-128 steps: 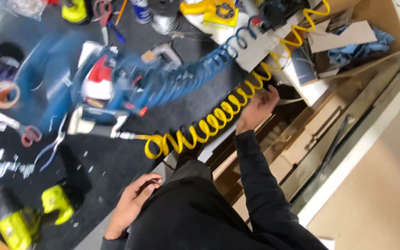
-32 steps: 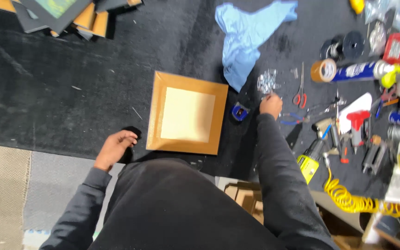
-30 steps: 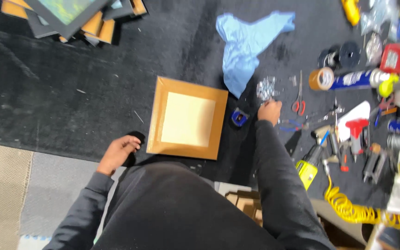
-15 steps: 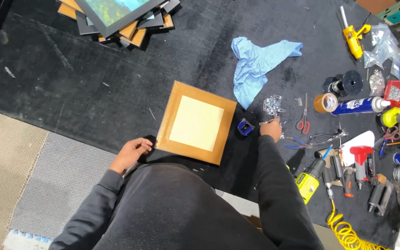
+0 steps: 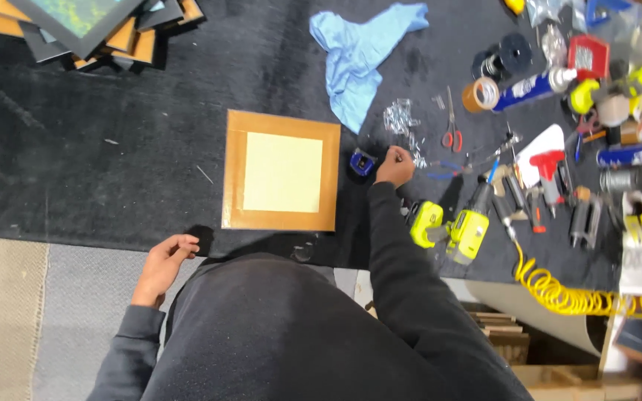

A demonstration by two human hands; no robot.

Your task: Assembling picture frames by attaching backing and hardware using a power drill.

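A square wooden frame [image 5: 281,125] with a pale yellow backing lies face down on the black mat [image 5: 113,148]. My right hand [image 5: 394,165] is curled at the mat to the frame's right, beside a small blue tape measure [image 5: 361,162] and a scatter of small metal fasteners [image 5: 401,119]; whether it pinches one is too small to tell. My left hand [image 5: 163,265] rests with loosely bent fingers on the mat's near edge, holding nothing, below the frame's left corner.
A blue cloth [image 5: 362,48] lies beyond the frame. Stacked frames [image 5: 91,26] sit at the far left. To the right are a yellow-green drill [image 5: 455,223], red scissors [image 5: 451,122], tape roll [image 5: 480,94], spray cans, clamps and a coiled yellow hose [image 5: 574,293].
The view has swung from the tool clutter to the frame. My right hand has stayed by the fasteners and tape measure; my left hand slid slightly along the mat's edge.
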